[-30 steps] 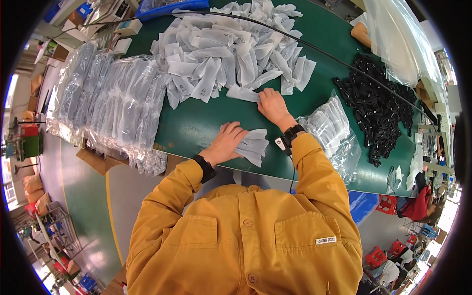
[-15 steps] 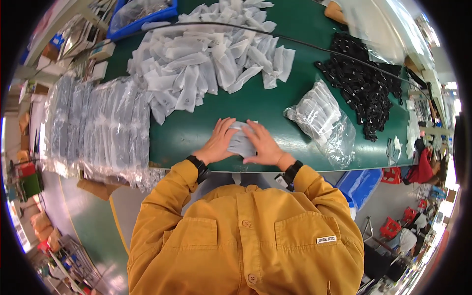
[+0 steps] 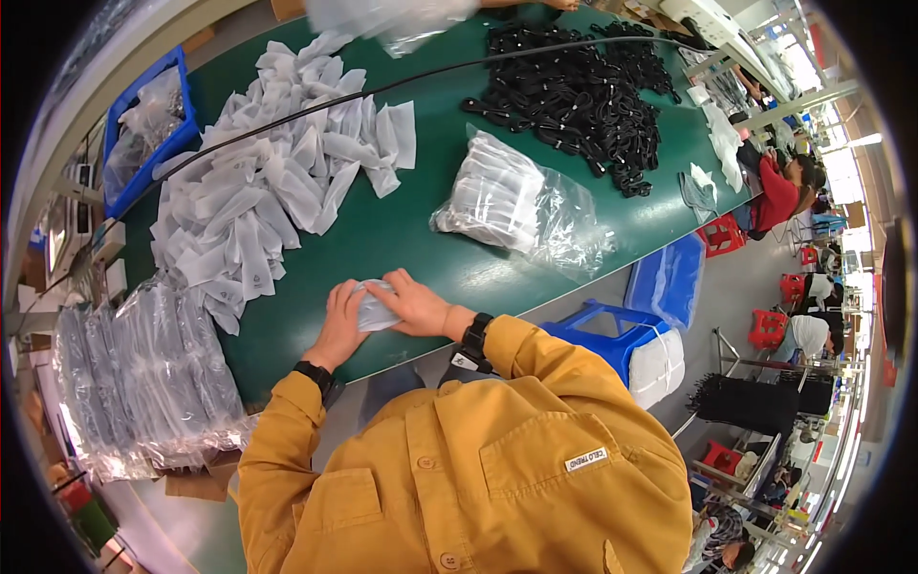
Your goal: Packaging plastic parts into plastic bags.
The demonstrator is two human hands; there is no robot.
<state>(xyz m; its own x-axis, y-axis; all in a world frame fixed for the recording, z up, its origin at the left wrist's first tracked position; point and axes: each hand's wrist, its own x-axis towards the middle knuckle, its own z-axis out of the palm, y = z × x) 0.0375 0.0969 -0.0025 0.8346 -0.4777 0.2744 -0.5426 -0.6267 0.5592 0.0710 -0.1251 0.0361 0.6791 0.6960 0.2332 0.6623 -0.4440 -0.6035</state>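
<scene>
Both hands grip one small white pouch (image 3: 375, 308) at near edge of green worktop (image 3: 430, 249): left hand (image 3: 339, 325) w/ fingers curled on it, right hand (image 3: 416, 304) pressing on top. Pile of white pouches (image 3: 268, 191) lies beyond.

Grey flat pouches (image 3: 273, 196) lay heaped toward the table's far left; clear bagged stacks (image 3: 143, 378) lined its left end; a clear bag (image 3: 521, 206) sat mid-table.
</scene>
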